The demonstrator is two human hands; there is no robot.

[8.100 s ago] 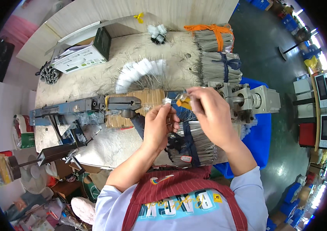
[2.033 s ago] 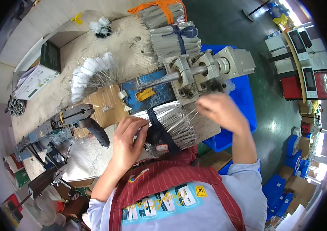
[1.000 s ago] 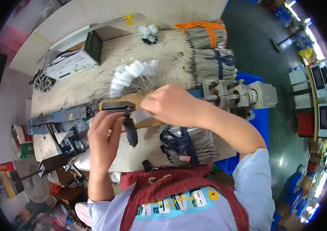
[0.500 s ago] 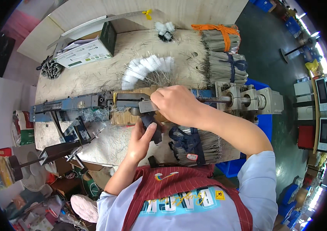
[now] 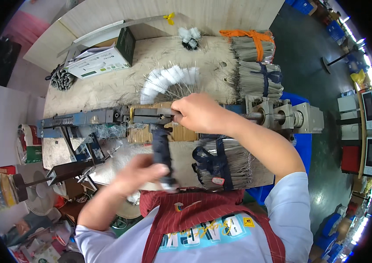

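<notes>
A long blue and dark metal bench machine [image 5: 100,115] runs left to right across the worktable. At its middle, my right hand [image 5: 197,113] is closed, fingertips at the dark clamp part [image 5: 153,115]; what they hold is hidden. A handle wrapped in dark tape [image 5: 161,151] points from the machine toward me. My left hand [image 5: 135,174], smeared by motion, is at the handle's lower part, its fingertips overlapping it. Whether it grips the handle is unclear. Just beyond the machine lies a curved row of white-bristled brushes [image 5: 164,79] with thin wire stems.
Bundles of thin wires, one tied in orange [image 5: 252,47], one in dark cloth [image 5: 260,79], lie at the right. Another wire bundle [image 5: 234,164] sits nearer me. A cardboard box [image 5: 100,59] stands back left. Shaft and bearing blocks [image 5: 278,115] extend right, beside a blue bin [image 5: 302,151].
The taped handle has swung to point more directly toward me. My left hand has moved left and nearer me. The flat grey metal piece by my right fingers is no longer seen.
</notes>
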